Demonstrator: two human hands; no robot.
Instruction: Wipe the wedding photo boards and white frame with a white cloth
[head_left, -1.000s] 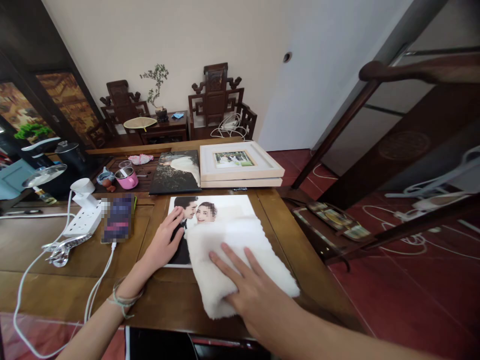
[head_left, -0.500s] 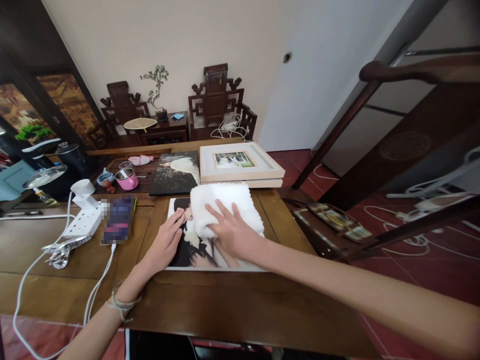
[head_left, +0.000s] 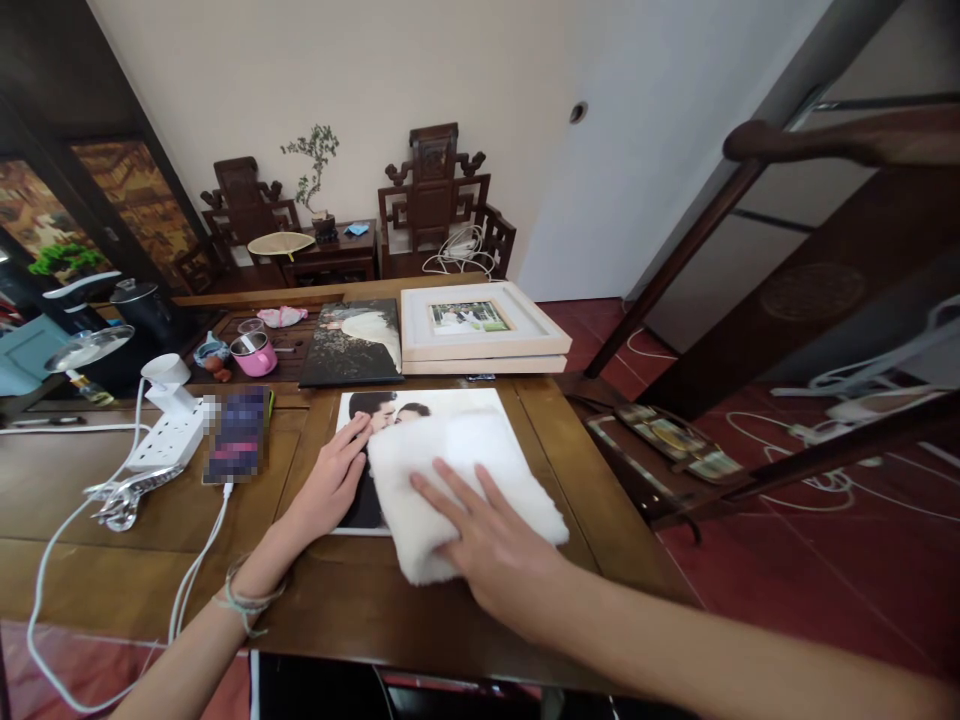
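Observation:
A photo print (head_left: 480, 400) of two people lies flat on the brown wooden table (head_left: 360, 600). My left hand (head_left: 335, 478) rests on its left edge, fingers stretched out and holding nothing. Over the print's middle and right part spreads a folded white cloth (head_left: 442, 450), which hangs past the print's near edge. My right hand (head_left: 491, 545) presses on the cloth with its fingers spread; the thumb is partly hidden by the cloth.
Behind the print are a dark picture panel (head_left: 352, 345) and stacked pale frames (head_left: 484, 320). To the left lie a phone (head_left: 238, 435), a white power strip (head_left: 169, 435) with cables, a pink cup (head_left: 253, 354) and a glass lid (head_left: 90, 348).
My right hand and the white cloth have moved toward the table's near edge, uncovering the upper part of the print. My left hand has stayed in place.

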